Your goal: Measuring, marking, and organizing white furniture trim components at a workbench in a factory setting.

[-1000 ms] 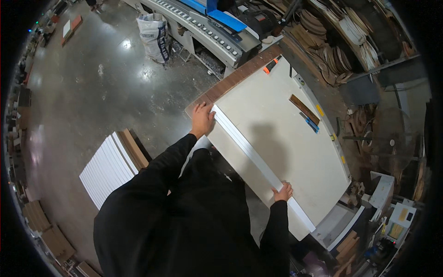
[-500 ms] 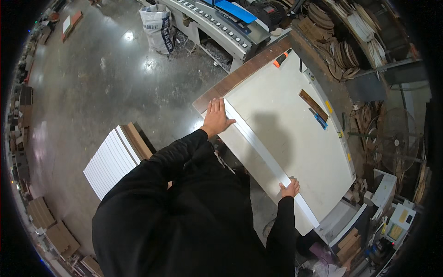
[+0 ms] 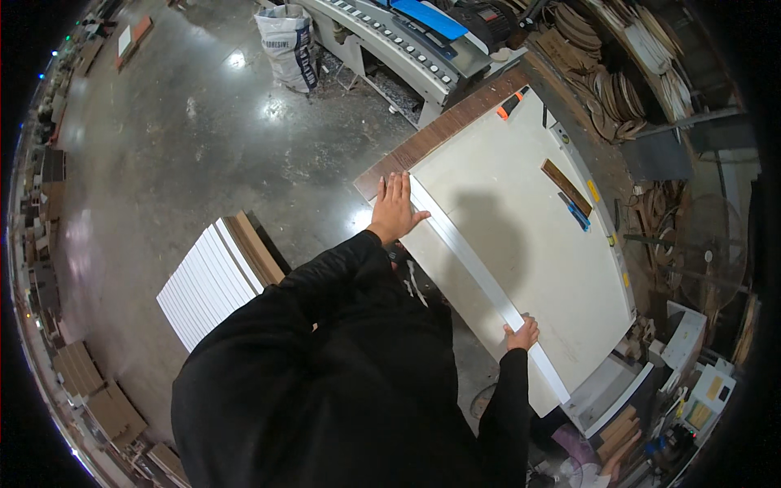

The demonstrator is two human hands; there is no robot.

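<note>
A long, narrow white strip (image 3: 473, 262) lies slantwise across the pale tabletop (image 3: 561, 268). At its far end my left hand (image 3: 394, 210) rests flat, fingers stretched toward the brown edge board and thumb out against the strip. Near the strip's lower end my right hand (image 3: 522, 333) grips it, thumb on one side and fingers on the other. Farther right on the table are an orange-and-black cutter knife (image 3: 512, 104), a short brown wooden piece (image 3: 566, 186) and a blue cutter knife (image 3: 574, 213).
A spirit level (image 3: 598, 203) lines the table's right edge. Beyond the table stands a long machine (image 3: 382, 53), beside a white sack (image 3: 286, 49). White-faced panels (image 3: 215, 281) are stacked at my left. Another person's arm (image 3: 622, 454) shows at lower right, below a fan (image 3: 706, 256).
The whole view has shifted slightly, so the table sits a little farther right. Both hands keep their places on the strip. Another person's arm has come into sight at lower right.
</note>
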